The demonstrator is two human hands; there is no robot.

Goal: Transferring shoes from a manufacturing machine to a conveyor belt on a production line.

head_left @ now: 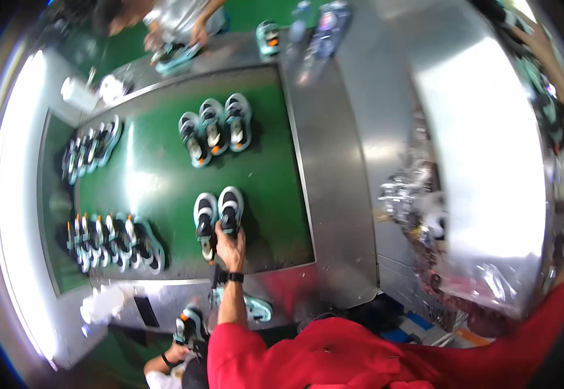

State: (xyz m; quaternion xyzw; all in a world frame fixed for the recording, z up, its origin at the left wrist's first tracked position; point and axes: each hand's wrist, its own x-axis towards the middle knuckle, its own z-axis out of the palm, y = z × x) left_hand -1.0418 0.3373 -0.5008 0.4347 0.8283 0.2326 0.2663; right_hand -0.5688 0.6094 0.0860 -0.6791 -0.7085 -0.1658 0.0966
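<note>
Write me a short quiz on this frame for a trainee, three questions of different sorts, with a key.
1. Multiple choice. What is the left hand touching?
A) a clear bottle
B) a shoe
C) a white container

2. True or false? The left wrist is bare.

3. Count. How many shoes make up the group straight beyond that hand, on the green surface?

Key:
1. B
2. False: it wears a black band.
3. Three
</note>
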